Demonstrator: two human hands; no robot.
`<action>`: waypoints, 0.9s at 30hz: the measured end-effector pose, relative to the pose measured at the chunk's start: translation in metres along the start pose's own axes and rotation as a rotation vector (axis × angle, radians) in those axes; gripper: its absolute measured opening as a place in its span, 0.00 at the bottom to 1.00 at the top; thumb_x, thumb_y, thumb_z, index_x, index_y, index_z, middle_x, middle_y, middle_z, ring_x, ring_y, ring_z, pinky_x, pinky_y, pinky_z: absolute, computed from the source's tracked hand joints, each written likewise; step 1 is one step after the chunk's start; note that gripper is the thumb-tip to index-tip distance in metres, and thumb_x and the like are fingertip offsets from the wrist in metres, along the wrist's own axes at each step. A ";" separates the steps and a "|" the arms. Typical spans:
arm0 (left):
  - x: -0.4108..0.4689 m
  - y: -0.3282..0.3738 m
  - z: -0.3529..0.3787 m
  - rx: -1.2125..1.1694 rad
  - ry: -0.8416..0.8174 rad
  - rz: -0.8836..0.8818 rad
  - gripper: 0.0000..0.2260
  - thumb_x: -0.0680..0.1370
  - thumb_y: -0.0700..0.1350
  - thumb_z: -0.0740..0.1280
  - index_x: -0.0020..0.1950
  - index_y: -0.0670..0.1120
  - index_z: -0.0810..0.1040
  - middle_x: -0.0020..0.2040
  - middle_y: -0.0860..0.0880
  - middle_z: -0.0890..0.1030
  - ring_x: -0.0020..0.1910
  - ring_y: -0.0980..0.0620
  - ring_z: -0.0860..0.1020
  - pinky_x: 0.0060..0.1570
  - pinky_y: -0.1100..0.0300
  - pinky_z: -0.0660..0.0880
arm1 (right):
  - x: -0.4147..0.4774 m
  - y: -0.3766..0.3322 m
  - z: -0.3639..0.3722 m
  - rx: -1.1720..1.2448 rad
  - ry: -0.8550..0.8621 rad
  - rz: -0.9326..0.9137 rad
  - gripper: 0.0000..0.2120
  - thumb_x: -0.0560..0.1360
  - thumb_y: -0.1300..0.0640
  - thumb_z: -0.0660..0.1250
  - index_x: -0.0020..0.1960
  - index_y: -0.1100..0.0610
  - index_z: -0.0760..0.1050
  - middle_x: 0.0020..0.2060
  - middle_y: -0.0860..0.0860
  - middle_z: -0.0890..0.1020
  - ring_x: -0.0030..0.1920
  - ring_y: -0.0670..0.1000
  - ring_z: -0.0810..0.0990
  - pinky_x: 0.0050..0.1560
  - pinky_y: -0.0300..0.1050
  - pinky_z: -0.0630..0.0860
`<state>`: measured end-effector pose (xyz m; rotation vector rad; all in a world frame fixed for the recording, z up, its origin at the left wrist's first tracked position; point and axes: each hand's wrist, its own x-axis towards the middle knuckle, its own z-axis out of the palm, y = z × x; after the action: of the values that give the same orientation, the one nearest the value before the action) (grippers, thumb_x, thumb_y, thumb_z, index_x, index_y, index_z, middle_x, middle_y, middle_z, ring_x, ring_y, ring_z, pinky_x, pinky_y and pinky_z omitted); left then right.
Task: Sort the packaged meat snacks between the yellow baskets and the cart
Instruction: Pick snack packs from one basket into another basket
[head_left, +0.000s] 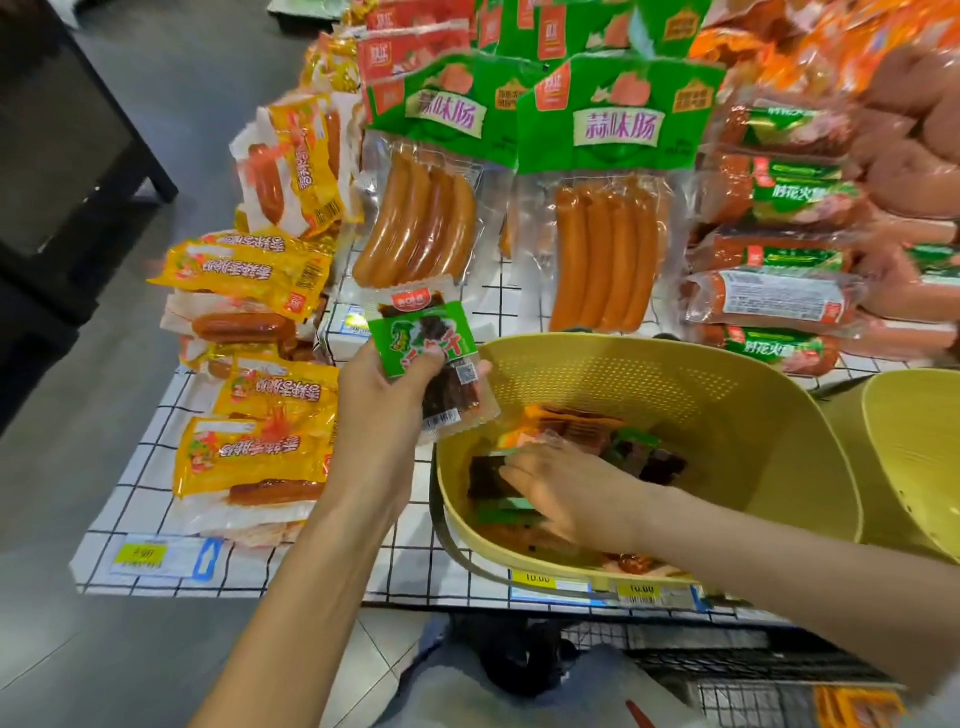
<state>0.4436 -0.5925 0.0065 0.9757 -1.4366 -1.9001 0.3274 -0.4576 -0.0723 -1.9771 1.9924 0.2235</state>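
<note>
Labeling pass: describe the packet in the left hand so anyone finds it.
On the checked table, find the left yellow basket. Above its rim the left hand pinches a small packet. Unlike the sausage packs behind, it shows dark meat, green label.

Second yellow basket partly beyond the right edge, cart beyond the bottom edge, price tag illegibly blurred

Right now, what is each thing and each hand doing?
Left hand, holds a green packet at the basket's rim
Right hand, touches packets inside the basket
Basket, upright, some packets inside
Second basket, contents hidden
Cart, holds an orange packet
</note>
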 end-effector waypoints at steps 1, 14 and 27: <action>0.000 0.001 0.000 -0.008 -0.003 0.001 0.08 0.79 0.36 0.62 0.55 0.41 0.77 0.47 0.45 0.85 0.43 0.49 0.85 0.41 0.56 0.82 | 0.003 0.001 0.003 -0.106 -0.011 -0.036 0.18 0.78 0.57 0.59 0.66 0.61 0.68 0.63 0.57 0.72 0.63 0.57 0.70 0.63 0.53 0.69; 0.002 -0.003 -0.002 -0.039 -0.017 0.007 0.08 0.79 0.35 0.62 0.55 0.42 0.77 0.46 0.46 0.85 0.42 0.45 0.85 0.45 0.49 0.82 | -0.026 -0.003 -0.028 -0.178 -0.020 -0.009 0.06 0.76 0.66 0.59 0.48 0.61 0.75 0.44 0.56 0.80 0.42 0.56 0.77 0.35 0.47 0.68; 0.002 -0.012 -0.002 0.039 -0.020 0.013 0.09 0.79 0.37 0.63 0.58 0.40 0.76 0.47 0.49 0.85 0.48 0.49 0.84 0.44 0.57 0.81 | -0.027 0.020 -0.028 0.201 0.204 0.333 0.14 0.69 0.54 0.74 0.35 0.58 0.70 0.31 0.45 0.71 0.32 0.46 0.70 0.31 0.42 0.66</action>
<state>0.4437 -0.5921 -0.0063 0.9650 -1.4930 -1.8841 0.3039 -0.4408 -0.0397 -1.5936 2.3641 -0.1050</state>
